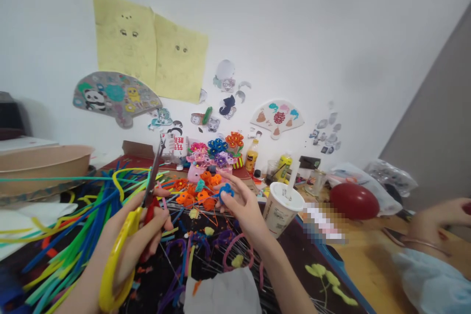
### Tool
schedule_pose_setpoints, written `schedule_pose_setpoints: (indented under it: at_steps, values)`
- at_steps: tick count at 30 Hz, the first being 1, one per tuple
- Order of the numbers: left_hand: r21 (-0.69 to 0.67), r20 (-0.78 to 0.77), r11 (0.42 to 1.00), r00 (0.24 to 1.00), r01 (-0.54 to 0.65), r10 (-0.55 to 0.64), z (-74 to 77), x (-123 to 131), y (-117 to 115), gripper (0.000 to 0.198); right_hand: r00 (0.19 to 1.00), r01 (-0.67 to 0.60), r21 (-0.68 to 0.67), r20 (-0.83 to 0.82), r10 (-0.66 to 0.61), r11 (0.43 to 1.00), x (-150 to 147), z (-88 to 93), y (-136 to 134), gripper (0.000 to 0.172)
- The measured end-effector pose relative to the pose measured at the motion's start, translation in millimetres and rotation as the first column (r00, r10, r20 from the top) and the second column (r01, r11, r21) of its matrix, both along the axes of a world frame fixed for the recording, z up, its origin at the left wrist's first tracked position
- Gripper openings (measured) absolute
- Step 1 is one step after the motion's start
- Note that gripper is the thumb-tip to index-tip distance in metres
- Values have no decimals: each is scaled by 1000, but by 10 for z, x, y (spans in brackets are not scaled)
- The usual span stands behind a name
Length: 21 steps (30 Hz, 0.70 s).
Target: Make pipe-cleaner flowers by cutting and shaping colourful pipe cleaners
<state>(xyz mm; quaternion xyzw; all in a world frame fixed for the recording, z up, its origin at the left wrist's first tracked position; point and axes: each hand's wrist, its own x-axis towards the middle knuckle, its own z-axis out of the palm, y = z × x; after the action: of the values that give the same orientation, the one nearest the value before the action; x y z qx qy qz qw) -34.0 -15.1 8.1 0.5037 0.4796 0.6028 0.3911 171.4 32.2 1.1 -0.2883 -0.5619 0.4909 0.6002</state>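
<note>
My left hand is closed round a pair of scissors with yellow handles; the blades point up, and something red shows near its fingers. To the right of it, my right hand pinches a small blue flower-like piece between thumb and fingers. Orange flower pieces lie just behind and between the hands. Long green, blue and yellow fuzzy stems spread over the dark table at the left. A white sheet lies in front, near purple bits.
A white cup with a straw stands right of my right hand. Finished flower pots and a juice bottle are behind. A red balloon and another person's arm are at the right; a tan basin is left.
</note>
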Motion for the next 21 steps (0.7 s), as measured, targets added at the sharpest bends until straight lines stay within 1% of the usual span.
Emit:
schedule_pose_setpoints:
  at_steps: [2, 5, 9, 13, 15, 18, 19, 21]
  values:
    - [-28, 26, 999, 999, 26, -25, -12, -27, 26, 49, 999, -34, 60, 23, 33, 998, 22, 12, -29, 47]
    - [-74, 41, 995, 998, 60, -57, -11, -47, 52, 39, 998, -49, 118, 38, 45, 992, 44, 1, -43, 46]
    - [-70, 35, 995, 997, 67, -65, 17, -50, 48, 47, 996, -83, 149, 57, 75, 985, 61, -29, -40, 48]
    - [-76, 110, 996, 993, 42, -33, 37, -47, 26, 45, 994, -74, 192, 90, 57, 979, 63, -30, -50, 46]
    - [-86, 126, 996, 992, 28, -17, 52, -43, 13, 43, 996, -46, 188, 87, 30, 981, 48, -31, -51, 41]
    - [-109, 94, 994, 995, 28, -18, 76, -33, 8, 43, 998, -5, 134, 62, -3, 991, 6, -43, -29, 29]
    - [-121, 79, 992, 997, 36, -27, 80, -30, 10, 43, 999, 3, 117, 53, -10, 993, -10, -49, -17, 28]
    - [-132, 60, 990, 997, 53, -45, 75, -25, 19, 43, 999, 7, 92, 42, -11, 996, -39, -62, 9, 29]
